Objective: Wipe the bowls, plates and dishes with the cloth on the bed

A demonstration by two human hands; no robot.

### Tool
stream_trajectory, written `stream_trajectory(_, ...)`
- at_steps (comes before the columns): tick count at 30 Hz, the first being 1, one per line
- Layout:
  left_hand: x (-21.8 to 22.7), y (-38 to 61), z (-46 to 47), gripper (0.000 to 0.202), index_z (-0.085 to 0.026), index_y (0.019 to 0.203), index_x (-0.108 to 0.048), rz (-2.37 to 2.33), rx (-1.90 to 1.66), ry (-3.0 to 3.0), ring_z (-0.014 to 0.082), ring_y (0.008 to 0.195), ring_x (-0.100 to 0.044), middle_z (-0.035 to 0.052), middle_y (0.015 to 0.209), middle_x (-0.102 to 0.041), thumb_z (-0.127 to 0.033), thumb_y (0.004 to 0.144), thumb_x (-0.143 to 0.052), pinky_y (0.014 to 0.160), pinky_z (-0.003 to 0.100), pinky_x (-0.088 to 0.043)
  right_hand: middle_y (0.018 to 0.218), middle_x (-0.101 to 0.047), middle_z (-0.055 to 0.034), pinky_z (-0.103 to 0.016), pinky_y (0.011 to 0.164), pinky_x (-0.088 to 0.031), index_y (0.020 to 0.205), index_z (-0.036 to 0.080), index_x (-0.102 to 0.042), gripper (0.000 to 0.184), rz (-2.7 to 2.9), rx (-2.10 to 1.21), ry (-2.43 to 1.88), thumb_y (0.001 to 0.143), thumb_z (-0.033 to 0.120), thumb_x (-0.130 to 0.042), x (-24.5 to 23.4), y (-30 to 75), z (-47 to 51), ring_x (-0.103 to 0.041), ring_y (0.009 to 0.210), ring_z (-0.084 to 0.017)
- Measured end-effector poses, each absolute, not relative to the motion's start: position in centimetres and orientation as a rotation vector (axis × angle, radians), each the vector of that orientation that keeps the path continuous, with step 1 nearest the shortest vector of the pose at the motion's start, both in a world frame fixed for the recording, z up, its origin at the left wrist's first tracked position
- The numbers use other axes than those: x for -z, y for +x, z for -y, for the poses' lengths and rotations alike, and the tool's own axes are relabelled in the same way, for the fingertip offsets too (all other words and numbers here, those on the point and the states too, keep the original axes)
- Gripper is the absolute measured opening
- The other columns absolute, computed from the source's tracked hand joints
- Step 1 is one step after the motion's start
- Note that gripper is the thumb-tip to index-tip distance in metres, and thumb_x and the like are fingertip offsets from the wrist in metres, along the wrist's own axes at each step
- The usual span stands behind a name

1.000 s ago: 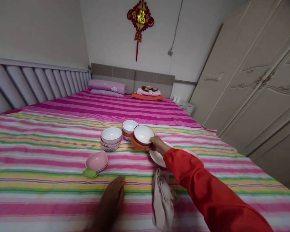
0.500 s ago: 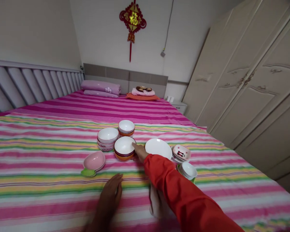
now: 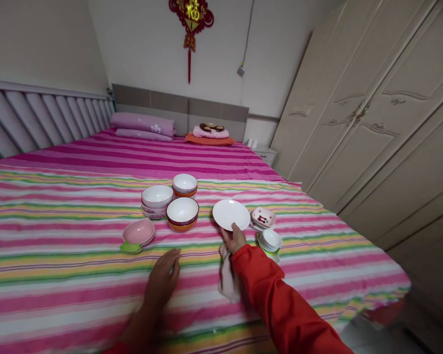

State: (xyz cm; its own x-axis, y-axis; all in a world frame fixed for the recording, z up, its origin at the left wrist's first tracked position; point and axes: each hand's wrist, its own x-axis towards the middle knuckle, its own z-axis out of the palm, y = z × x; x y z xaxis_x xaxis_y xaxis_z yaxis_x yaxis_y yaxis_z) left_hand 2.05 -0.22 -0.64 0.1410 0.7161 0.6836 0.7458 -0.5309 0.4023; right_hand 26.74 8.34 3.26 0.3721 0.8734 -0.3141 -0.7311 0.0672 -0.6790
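Note:
My right hand (image 3: 235,239) grips the near edge of a round white plate (image 3: 229,214), thumb on the rim and fingers beneath. Below that hand a crumpled pale cloth (image 3: 228,278) lies on the striped cover. My left hand (image 3: 164,275) rests over the cover with its fingers stretched out, holding nothing. Closest to it is a pink leaf-handled dish (image 3: 138,232) with a green end. Beyond stand a stack of bowls with a dark rim and orange base (image 3: 182,212), a stack of pink-sided bowls (image 3: 157,197) and a third bowl stack (image 3: 185,184).
Right of the plate are stacked square patterned dishes (image 3: 263,217) and small white bowls (image 3: 271,240) on a green-edged dish. The striped cover (image 3: 77,275) spreads over a bed. Folded bedding (image 3: 143,124) lies by the headboard (image 3: 214,110). A wardrobe (image 3: 354,123) stands at right.
My right hand has left the dark-rimmed bowl, moved right and taken hold of the white plate's near edge. My left hand stays much the same. The view has shifted slightly.

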Motion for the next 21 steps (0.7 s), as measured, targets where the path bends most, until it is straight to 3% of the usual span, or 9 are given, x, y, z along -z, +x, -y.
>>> stream_trajectory(10, 0.2, 2.3, 0.5, 0.021, -0.017, 0.095, -0.065, 1.554, 1.387, -2.348, 0.0203, 0.100, -0.065, 0.0075, 0.103, -0.072, -0.017, 0.084, -0.047, 0.090, 0.038, -0.052, 0.108, -0.069, -0.0062, -0.030, 0.058, -0.060, 0.113, 0.025, -0.054, 0.044, 0.072, -1.152, -1.088, 0.071, 0.022, -0.067, -3.8, 27.2, -9.3, -0.068, 0.085, -0.019)
stream_trajectory(15, 0.4, 2.0, 0.6, 0.021, -0.019, 0.094, -0.066, 1.612, 1.425, -2.372, 0.0212, 0.100, -0.065, 0.0075, 0.103, -0.072, -0.020, 0.083, -0.048, 0.091, 0.039, -0.050, 0.109, -0.069, -0.0062, -0.035, 0.064, -0.060, 0.111, 0.024, -0.057, 0.039, 0.133, -1.155, -1.062, 0.074, 0.034, -0.065, -3.8, 27.7, -9.5, -0.067, 0.091, -0.020)
stream_trajectory(21, -1.3, 4.7, -0.3, 0.027, -0.020, 0.102, -0.066, 1.916, 1.718, -2.478, 0.0246, 0.107, -0.061, 0.0093, 0.111, -0.069, -0.031, 0.080, -0.054, 0.097, 0.044, -0.045, 0.101, -0.070, -0.0079, -0.032, 0.075, -0.057, 0.104, 0.017, -0.062, 0.039, 0.262, -1.066, -1.100, 0.068, 0.031, -0.069, -2.6, 29.6, -9.4, -0.065, 0.097, -0.021)
